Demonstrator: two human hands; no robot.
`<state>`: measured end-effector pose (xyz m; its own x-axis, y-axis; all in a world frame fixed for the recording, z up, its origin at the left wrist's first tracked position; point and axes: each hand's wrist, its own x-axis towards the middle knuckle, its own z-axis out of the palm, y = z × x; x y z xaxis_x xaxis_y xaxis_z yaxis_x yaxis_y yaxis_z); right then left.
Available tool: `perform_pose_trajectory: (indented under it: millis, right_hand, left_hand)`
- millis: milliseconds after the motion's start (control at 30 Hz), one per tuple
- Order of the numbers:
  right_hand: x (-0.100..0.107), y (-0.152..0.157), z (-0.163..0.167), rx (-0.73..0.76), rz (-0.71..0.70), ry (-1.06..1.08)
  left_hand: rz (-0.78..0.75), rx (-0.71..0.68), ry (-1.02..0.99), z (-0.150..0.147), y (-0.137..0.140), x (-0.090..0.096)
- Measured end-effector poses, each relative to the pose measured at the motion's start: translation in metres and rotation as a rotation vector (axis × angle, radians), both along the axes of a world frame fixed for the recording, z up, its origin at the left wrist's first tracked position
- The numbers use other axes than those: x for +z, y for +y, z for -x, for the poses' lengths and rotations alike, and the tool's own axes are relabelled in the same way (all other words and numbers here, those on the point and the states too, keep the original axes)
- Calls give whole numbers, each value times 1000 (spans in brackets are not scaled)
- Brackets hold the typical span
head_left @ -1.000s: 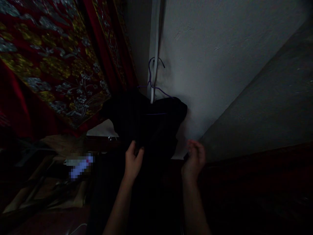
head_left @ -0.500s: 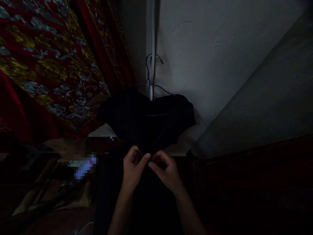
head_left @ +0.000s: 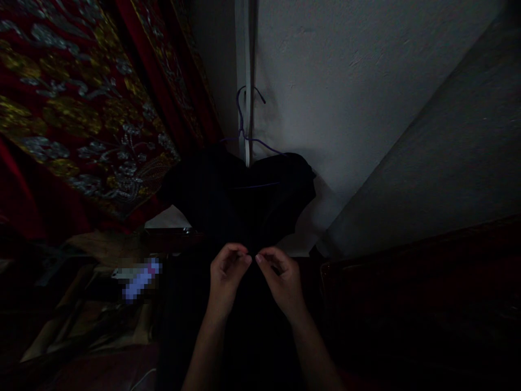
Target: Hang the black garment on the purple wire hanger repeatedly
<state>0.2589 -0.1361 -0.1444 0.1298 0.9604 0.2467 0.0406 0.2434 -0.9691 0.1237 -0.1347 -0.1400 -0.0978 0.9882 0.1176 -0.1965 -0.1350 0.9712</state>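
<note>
A black short-sleeved garment (head_left: 203, 201) with a V-shaped neckline hangs on a thin purple hanger (head_left: 264, 144). My left hand (head_left: 228, 271) and my right hand (head_left: 280, 274) are at the garment's front, just below the point of the neckline. Each has thumb and forefinger pinched together on the dark cloth, the tips close to each other. The picture is so dark that any button or other fastening between the fingers cannot be made out. Folds in the lower part of the garment are lost in the dark too.
The hanger's hook catches on a pale vertical strip (head_left: 247, 65) against the grey wall (head_left: 345, 81). To the left hangs a red cloth (head_left: 93, 98) with gold and silver decoration. Below it stands a wooden-framed chair or stool (head_left: 142, 326) with a blurred bluish object (head_left: 140, 279).
My left thumb has drawn back and now meets the forefinger, and my right fingertips have shifted slightly right and up. The view has moved a little, so the garment appears further left.
</note>
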Motion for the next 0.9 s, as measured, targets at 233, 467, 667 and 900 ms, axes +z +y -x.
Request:
perform_pose_trajectory:
  millis: [233, 467, 667, 900]
  right_hand:
    - [-1, 2, -3, 15, 64, 113]
    - [4, 2, -4, 104, 127, 171]
    - [7, 8, -6, 180, 189, 194]
    - [32, 30, -17, 368, 445, 337]
  left_hand:
    - [35, -45, -158, -16, 3, -19]
    - [-6, 56, -227, -27, 1, -26]
    - [-17, 92, -297, -28, -2, -26]
    - [57, 57, -517, -30, -4, -17]
